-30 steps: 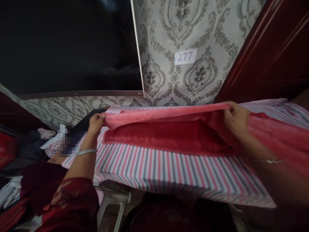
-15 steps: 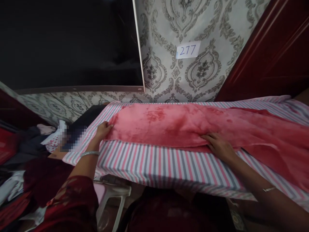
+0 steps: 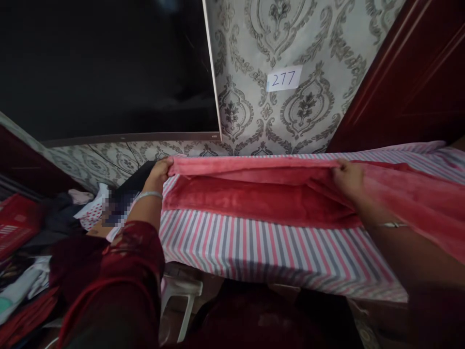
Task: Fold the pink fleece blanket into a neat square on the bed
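A long pinkish-red fleece blanket (image 3: 247, 201) lies across a striped cloth (image 3: 254, 242). My left hand (image 3: 160, 173) is closed around the blanket's upper layer at its left end. Further right, my right hand (image 3: 348, 180) grips the same raised layer, its fingers partly hidden in the folds. Between my hands the layer is lifted and drawn toward the wall, and the darker red layer beneath shows. The blanket's right part trails under my right forearm and out of view.
Behind the cloth-covered surface is a patterned wall with a paper marked 277 (image 3: 284, 78). A large dark television (image 3: 109, 68) stands at back left, a dark red wooden panel (image 3: 395, 72) at right. Heaped clothes (image 3: 32, 271) and a white plastic stool (image 3: 185, 291) are at lower left.
Both hands have taken hold of the blanket's upper layer and moved up toward the wall with it. The near edge has lifted, uncovering the darker layer below.
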`<move>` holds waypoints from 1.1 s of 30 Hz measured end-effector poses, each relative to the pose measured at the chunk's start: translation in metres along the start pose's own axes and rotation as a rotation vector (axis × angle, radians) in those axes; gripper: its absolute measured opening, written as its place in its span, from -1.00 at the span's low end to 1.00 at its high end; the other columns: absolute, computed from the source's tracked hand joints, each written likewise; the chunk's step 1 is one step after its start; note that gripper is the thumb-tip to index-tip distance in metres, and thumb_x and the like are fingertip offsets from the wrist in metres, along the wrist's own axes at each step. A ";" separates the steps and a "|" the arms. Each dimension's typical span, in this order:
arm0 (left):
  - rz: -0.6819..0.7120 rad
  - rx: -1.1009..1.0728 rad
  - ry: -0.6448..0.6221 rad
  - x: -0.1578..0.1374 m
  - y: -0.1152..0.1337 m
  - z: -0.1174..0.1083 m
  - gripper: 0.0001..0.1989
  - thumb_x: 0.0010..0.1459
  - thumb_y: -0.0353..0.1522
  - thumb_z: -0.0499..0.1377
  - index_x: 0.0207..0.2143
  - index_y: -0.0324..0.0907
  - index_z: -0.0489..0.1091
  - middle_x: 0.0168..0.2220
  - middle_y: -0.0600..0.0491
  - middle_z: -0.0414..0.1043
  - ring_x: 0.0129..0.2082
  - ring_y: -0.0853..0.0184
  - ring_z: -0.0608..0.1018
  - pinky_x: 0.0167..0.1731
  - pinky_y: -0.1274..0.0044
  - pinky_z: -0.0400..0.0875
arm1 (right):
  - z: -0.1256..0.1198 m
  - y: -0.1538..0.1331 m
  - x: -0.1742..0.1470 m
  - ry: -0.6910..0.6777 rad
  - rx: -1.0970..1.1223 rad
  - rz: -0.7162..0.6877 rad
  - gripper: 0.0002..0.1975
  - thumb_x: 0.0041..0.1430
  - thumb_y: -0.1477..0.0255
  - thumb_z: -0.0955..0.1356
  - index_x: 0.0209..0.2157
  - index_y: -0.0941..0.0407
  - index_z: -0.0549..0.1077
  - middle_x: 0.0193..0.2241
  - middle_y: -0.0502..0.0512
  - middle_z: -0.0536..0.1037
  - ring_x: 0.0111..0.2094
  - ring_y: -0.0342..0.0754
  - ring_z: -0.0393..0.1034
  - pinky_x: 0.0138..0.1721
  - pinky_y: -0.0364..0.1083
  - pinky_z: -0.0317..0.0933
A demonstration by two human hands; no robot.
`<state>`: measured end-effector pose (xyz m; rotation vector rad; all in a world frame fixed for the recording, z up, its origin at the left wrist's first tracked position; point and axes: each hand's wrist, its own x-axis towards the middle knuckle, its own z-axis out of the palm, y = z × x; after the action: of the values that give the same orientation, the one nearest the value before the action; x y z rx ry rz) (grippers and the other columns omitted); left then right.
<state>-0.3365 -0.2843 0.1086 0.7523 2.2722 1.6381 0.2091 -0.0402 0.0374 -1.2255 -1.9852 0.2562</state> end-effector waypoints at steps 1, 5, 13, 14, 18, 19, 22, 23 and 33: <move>0.032 -0.034 0.009 0.008 0.010 0.006 -0.88 0.12 -0.33 0.23 -0.36 -0.17 0.35 -0.54 0.09 0.37 -0.52 0.33 0.50 -0.50 0.53 0.45 | -0.006 -0.006 0.012 0.070 0.007 0.017 -0.62 0.28 0.40 0.15 -0.04 0.09 0.51 -0.14 0.32 0.63 -0.13 0.23 0.47 -0.08 0.19 0.30; 0.068 -0.015 -0.013 0.021 0.015 0.012 -0.90 0.18 -0.34 0.19 -0.29 -0.19 0.37 -0.52 0.13 0.37 -0.54 0.42 0.44 -0.49 0.58 0.39 | -0.013 -0.016 0.005 0.210 0.010 -0.060 -0.62 0.27 0.44 0.16 0.00 -0.02 0.48 -0.02 0.18 0.60 -0.02 0.13 0.44 0.05 0.13 0.30; -0.027 0.377 -0.099 -0.014 -0.064 -0.019 -0.80 -0.16 -0.36 0.36 -0.53 -0.15 0.37 -0.45 0.00 0.50 -0.21 0.10 0.57 -0.24 0.43 0.41 | 0.026 0.026 -0.101 -0.161 -0.174 -0.456 -0.64 0.23 0.46 0.22 -0.07 0.10 0.59 -0.16 0.23 0.59 -0.12 0.14 0.49 -0.09 0.09 0.40; -0.019 0.422 -0.097 -0.016 -0.069 -0.020 -0.83 -0.13 -0.33 0.34 -0.52 -0.15 0.38 -0.44 0.00 0.51 -0.18 0.09 0.56 -0.22 0.43 0.41 | 0.027 0.029 -0.106 -0.180 -0.182 -0.472 -0.63 0.23 0.46 0.22 -0.06 0.10 0.60 -0.16 0.24 0.59 -0.13 0.14 0.49 -0.10 0.10 0.41; 0.009 0.581 -0.076 -0.017 -0.075 -0.022 -0.91 -0.07 -0.32 0.26 -0.49 -0.13 0.43 -0.43 -0.02 0.52 -0.14 0.08 0.56 -0.20 0.45 0.39 | 0.027 0.031 -0.112 -0.165 -0.188 -0.488 -0.61 0.29 0.42 0.19 -0.04 0.11 0.60 -0.16 0.25 0.59 -0.12 0.16 0.49 -0.09 0.11 0.41; 0.015 0.611 -0.068 -0.017 -0.075 -0.023 -0.92 -0.05 -0.32 0.25 -0.47 -0.13 0.44 -0.42 -0.03 0.53 -0.14 0.08 0.56 -0.20 0.45 0.38 | 0.025 0.030 -0.114 -0.167 -0.188 -0.498 -0.61 0.31 0.40 0.19 -0.03 0.12 0.60 -0.15 0.26 0.59 -0.11 0.16 0.50 -0.08 0.11 0.41; 0.030 0.673 -0.060 -0.022 -0.077 -0.028 -0.89 0.02 -0.30 0.22 -0.40 -0.15 0.47 -0.37 -0.06 0.55 -0.16 0.09 0.57 -0.20 0.44 0.37 | 0.022 0.031 -0.121 -0.198 -0.178 -0.527 -0.61 0.35 0.32 0.20 -0.04 0.10 0.60 -0.14 0.25 0.60 -0.11 0.15 0.51 -0.07 0.10 0.42; 0.033 0.685 -0.061 -0.025 -0.078 -0.030 -0.87 0.04 -0.30 0.22 -0.37 -0.16 0.48 -0.36 -0.06 0.55 -0.18 0.10 0.57 -0.21 0.44 0.37 | 0.020 0.032 -0.123 -0.203 -0.170 -0.531 -0.61 0.36 0.30 0.20 -0.04 0.10 0.60 -0.15 0.24 0.60 -0.12 0.14 0.51 -0.07 0.10 0.43; 0.014 0.702 -0.068 -0.044 -0.083 -0.040 -0.72 0.12 -0.41 0.16 -0.10 -0.20 0.51 -0.34 0.01 0.55 -0.28 0.26 0.58 -0.30 0.53 0.38 | 0.012 0.036 -0.126 -0.181 -0.020 -0.383 -0.58 0.36 0.23 0.14 -0.25 -0.02 0.61 -0.22 0.22 0.64 -0.20 0.22 0.56 -0.11 0.19 0.50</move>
<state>-0.3407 -0.3601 0.0399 0.9367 2.7984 0.7660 0.2551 -0.1233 -0.0532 -0.8321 -2.3357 0.1587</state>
